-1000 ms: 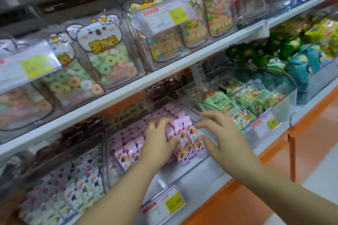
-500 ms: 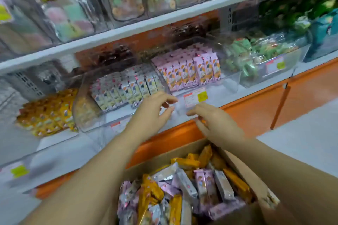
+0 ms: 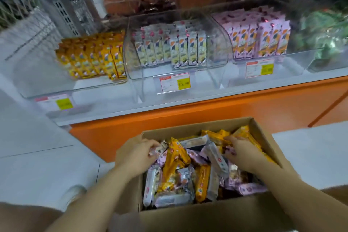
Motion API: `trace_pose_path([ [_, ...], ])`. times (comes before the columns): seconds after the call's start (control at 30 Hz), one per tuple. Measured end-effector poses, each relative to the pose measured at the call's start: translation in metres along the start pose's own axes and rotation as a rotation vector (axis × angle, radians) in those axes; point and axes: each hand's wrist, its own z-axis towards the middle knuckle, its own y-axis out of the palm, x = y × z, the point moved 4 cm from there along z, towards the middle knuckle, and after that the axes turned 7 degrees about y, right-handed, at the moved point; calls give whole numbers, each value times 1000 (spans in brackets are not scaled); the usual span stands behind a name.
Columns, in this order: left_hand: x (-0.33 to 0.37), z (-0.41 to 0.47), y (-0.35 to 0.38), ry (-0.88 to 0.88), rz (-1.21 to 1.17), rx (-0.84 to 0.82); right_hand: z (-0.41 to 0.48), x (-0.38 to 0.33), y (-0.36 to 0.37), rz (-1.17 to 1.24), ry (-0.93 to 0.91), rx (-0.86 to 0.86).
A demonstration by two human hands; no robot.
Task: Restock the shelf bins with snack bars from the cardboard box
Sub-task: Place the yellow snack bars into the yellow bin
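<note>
Seemingly mid-pick, from the head view: the left grip (image 3: 135,156) pinches a pale bar (image 3: 160,149) and the right grip (image 3: 243,154) curls round yellow bars (image 3: 218,136), both inside the cardboard box (image 3: 197,216). Next, each colour probably needs lifting to its matching shelf bin (image 3: 143,73), well apart beyond the box.

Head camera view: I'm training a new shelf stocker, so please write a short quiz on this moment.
1. True or false: the left hand and right hand are both in the cardboard box of snack bars.
2. Where on the shelf do the yellow bars stand? A left bin, B middle bin, C right bin.
3. What colour is the shelf base?
Key: 1 true; 2 A; 3 orange.
</note>
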Motion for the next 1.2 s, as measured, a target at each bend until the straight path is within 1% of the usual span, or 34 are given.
trace_pose_path([
  [0.07,7,3,11,36,16,-21,1,-16,0,1,-50,27],
  [0.13,12,9,23,76,56,-41,0,-40,2,-22,-146,62],
  [0.2,13,16,38,71,134,-127,-3,-67,7,-2,-267,71],
  [0.23,14,19,44,61,165,-187,-3,-77,11,51,-308,39],
  [0.33,20,23,53,58,199,-290,8,-98,24,212,-310,-95],
  [0.43,23,22,58,66,237,-352,28,-108,34,235,-275,-108],
  [0.5,22,21,59,54,222,-329,37,-114,41,190,-277,-123],
  [0.6,21,18,53,26,80,-235,44,-120,51,99,-287,-156],
  [0.77,15,12,33,34,-249,-66,44,-121,55,189,-292,-137],
  [0.83,12,9,17,34,-391,32,45,-117,50,305,-245,-149],
  [0.9,7,5,0,20,-505,122,46,-112,38,505,-199,-189],
  [0.97,2,2,-17,-5,-582,191,41,-111,16,686,-195,-218],
  [1.03,1,1,-30,-12,-736,208,29,-114,-10,811,-243,-237],
  [1.1,7,-2,-42,24,-867,203,11,-122,-35,868,-309,-259],
  [1.2,22,-14,-60,81,-928,177,-17,-136,-62,898,-367,-287],
])
